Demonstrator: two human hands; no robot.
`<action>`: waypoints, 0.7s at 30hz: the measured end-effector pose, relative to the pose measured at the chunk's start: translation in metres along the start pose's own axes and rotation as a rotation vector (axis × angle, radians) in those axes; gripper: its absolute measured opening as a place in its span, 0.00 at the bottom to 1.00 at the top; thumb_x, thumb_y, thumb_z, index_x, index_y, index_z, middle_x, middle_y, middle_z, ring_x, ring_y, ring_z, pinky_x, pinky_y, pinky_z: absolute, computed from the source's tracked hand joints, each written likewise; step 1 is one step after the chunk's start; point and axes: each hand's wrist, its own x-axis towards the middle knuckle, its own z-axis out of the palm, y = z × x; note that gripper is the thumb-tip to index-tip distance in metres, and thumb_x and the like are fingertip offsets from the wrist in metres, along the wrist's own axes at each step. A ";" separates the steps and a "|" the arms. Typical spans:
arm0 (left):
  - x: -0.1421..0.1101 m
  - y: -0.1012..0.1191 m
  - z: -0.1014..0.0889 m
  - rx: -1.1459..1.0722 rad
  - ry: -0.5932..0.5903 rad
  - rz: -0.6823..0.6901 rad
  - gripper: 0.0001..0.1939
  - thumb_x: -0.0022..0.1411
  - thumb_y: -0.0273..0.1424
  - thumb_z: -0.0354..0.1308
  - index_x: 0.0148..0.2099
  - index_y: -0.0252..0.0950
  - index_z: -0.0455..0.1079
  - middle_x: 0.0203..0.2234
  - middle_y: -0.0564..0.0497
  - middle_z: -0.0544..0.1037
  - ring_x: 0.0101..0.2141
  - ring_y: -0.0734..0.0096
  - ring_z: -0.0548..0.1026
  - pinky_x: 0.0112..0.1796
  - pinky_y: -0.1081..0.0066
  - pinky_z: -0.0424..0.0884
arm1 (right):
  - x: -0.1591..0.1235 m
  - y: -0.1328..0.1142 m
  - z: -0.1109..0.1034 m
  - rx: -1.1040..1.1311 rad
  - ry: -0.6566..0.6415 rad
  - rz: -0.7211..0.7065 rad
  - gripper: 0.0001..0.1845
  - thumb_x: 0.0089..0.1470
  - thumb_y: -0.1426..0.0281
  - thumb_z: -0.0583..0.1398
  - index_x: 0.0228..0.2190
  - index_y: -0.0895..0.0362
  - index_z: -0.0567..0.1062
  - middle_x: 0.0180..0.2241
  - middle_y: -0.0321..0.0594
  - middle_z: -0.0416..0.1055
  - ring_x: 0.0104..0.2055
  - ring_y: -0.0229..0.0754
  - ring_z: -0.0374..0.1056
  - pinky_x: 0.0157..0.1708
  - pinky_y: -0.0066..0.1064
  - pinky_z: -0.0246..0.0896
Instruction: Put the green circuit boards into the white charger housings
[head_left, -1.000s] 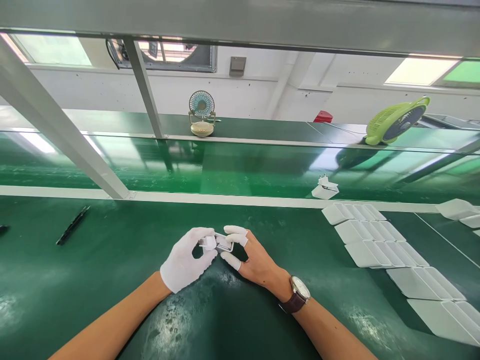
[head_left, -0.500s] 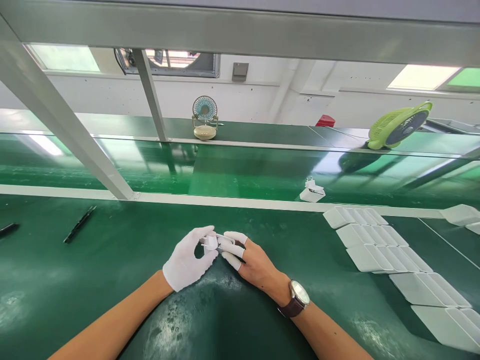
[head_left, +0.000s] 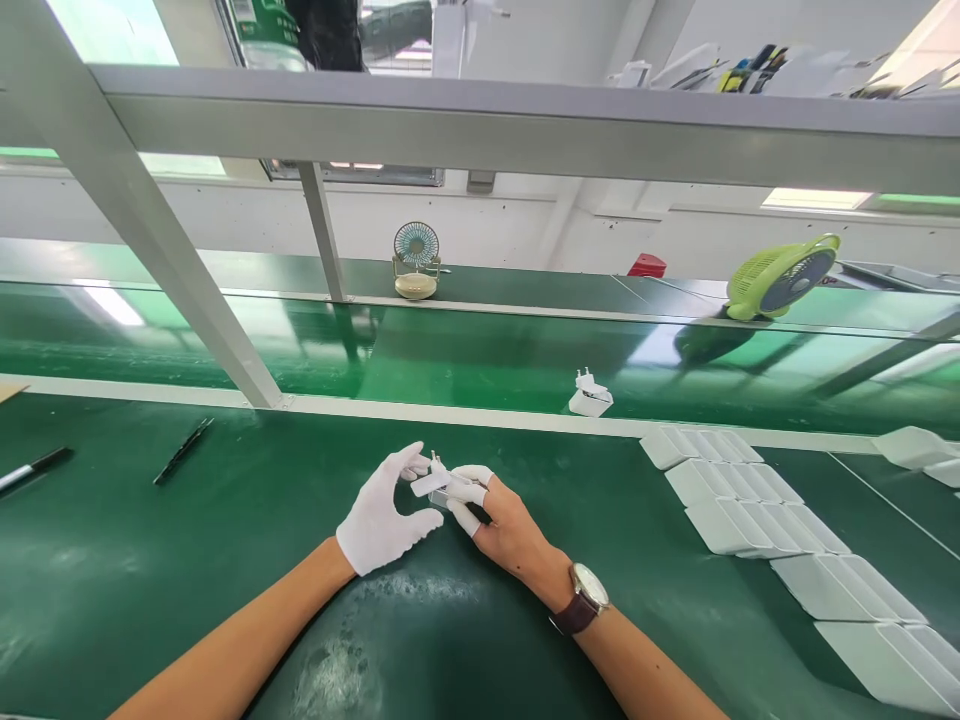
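My left hand (head_left: 379, 515), in a white glove, and my right hand (head_left: 499, 522), with white finger cots and a wristwatch, meet over the green bench. Between their fingertips they pinch a small white plug adapter (head_left: 439, 483) with its prongs pointing up. A second white plug adapter (head_left: 590, 397) lies on the green conveyor belt (head_left: 450, 360) beyond the bench, to the right of my hands.
Rows of white flat casings (head_left: 739, 500) lie overlapped on the bench at the right. A black pen (head_left: 182, 451) and a marker (head_left: 34, 467) lie at the left. A slanted metal post (head_left: 150, 240) rises at the left. Two small fans (head_left: 415, 260) stand behind the belt.
The camera has tilted up, showing the shelf above. The adapter on the belt has travelled left. My left fingers have loosened around the held adapter, now turned prongs up.
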 end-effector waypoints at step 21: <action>-0.002 0.004 0.018 0.089 0.018 0.316 0.37 0.55 0.26 0.67 0.63 0.44 0.57 0.53 0.43 0.71 0.51 0.58 0.74 0.48 0.59 0.77 | 0.006 -0.019 0.005 1.275 -0.066 0.796 0.19 0.56 0.55 0.63 0.40 0.57 0.78 0.33 0.42 0.78 0.34 0.44 0.74 0.35 0.38 0.73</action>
